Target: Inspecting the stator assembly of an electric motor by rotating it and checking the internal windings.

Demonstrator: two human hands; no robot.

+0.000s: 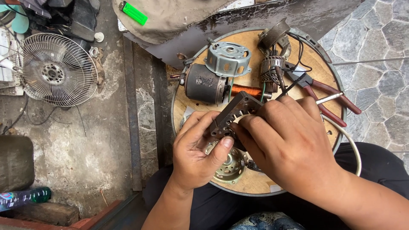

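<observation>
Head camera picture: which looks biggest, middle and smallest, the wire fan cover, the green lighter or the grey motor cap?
1. Wire fan cover, clearly largest.
2. Grey motor cap.
3. Green lighter, smallest.

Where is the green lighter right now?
In the head view, the green lighter lies at the top left on a tan cloth, beyond the round wooden board and right of the fan grille.
</observation>
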